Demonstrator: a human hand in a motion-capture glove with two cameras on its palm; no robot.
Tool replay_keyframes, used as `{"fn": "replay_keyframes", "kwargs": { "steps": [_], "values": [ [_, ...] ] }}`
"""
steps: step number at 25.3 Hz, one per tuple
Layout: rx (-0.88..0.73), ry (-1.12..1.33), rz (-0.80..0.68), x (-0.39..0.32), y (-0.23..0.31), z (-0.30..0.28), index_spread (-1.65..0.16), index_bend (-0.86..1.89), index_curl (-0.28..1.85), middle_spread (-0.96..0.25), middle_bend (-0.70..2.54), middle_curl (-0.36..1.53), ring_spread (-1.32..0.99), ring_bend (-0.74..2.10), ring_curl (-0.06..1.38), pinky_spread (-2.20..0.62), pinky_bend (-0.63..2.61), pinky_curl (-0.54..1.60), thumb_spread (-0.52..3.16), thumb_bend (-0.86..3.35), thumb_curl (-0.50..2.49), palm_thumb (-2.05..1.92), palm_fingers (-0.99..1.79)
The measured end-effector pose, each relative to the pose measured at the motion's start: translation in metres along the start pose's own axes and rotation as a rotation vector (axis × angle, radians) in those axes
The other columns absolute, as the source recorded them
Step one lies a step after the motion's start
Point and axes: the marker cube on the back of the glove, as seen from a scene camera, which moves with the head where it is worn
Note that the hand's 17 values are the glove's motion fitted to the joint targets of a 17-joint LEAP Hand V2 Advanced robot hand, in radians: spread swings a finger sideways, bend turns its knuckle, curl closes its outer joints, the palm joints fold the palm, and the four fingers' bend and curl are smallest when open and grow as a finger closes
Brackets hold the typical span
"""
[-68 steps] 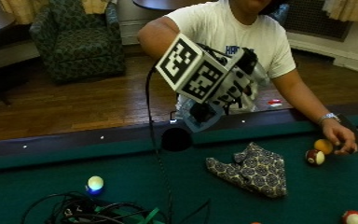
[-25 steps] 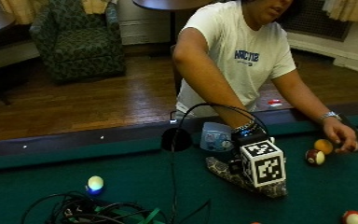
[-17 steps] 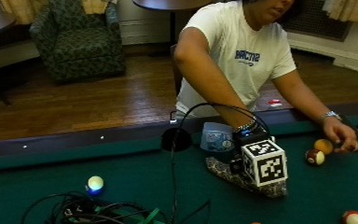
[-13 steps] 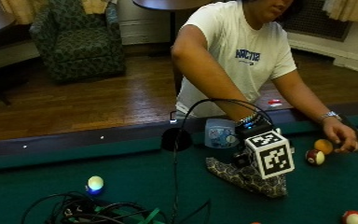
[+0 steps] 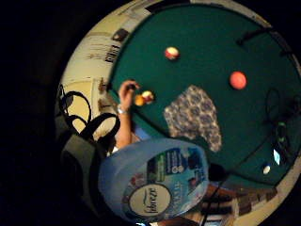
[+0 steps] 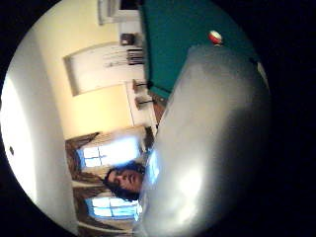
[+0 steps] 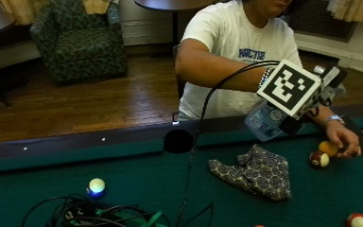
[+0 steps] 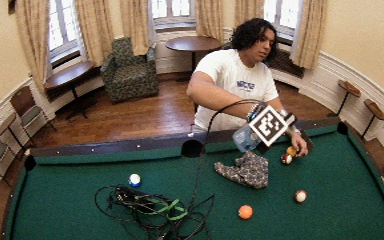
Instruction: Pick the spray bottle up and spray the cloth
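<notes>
A pale blue spray bottle (image 7: 263, 121) with a printed label hangs in the air above the table's near rail, gripped by my gloved right hand (image 7: 293, 124). The hand is mostly hidden, so its fingers barely show. The bottle sits just above the far end of a dark patterned cloth (image 7: 257, 171) lying crumpled on the green felt. In the wide outside view the bottle (image 8: 244, 138) hovers over the cloth (image 8: 246, 170). The little finger side palm view shows the bottle's label (image 5: 155, 182) close by and the cloth (image 5: 194, 117) below. The bottle's body (image 6: 212, 143) fills the thumb side palm view.
The person's bare left hand (image 7: 342, 138) rests on the felt by an orange ball (image 7: 327, 147) and a maroon ball (image 7: 319, 159). A pale ball (image 7: 96, 185) and tangled cables (image 7: 106, 215) lie nearer the front left. A side pocket (image 7: 179, 141) interrupts the rail.
My hand has risen from beside the cloth and carried the spray bottle up and toward the right. The cloth and balls have stayed put.
</notes>
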Motion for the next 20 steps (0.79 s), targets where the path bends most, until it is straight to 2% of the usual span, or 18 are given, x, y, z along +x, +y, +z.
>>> {"fn": "replay_keyframes", "kwargs": {
  "steps": [5, 10, 14, 20],
  "values": [
    [0.223, -0.059, -0.208, -0.029, -0.011, -0.007, -0.29, 0.31, 0.64, -0.21, 0.66, 0.57, -0.21, 0.80, 0.49, -0.30, 0.49, 0.43, 0.37, -0.03, 0.86, 0.92, 1.38],
    [0.350, -0.123, -0.326, -0.032, -0.033, 0.014, -0.29, 0.32, 0.64, -0.21, 0.66, 0.57, -0.21, 0.79, 0.49, -0.30, 0.49, 0.43, 0.37, -0.03, 0.86, 0.91, 1.38],
    [0.368, -0.205, -0.370, -0.024, -0.060, 0.046, -0.29, 0.32, 0.64, -0.21, 0.66, 0.57, -0.21, 0.79, 0.49, -0.30, 0.49, 0.43, 0.37, -0.03, 0.86, 0.91, 1.38],
    [0.334, -0.318, -0.352, -0.003, -0.098, 0.099, -0.29, 0.33, 0.65, -0.21, 0.66, 0.57, -0.21, 0.79, 0.49, -0.30, 0.49, 0.43, 0.37, -0.03, 0.86, 0.91, 1.38]
  ]
}}
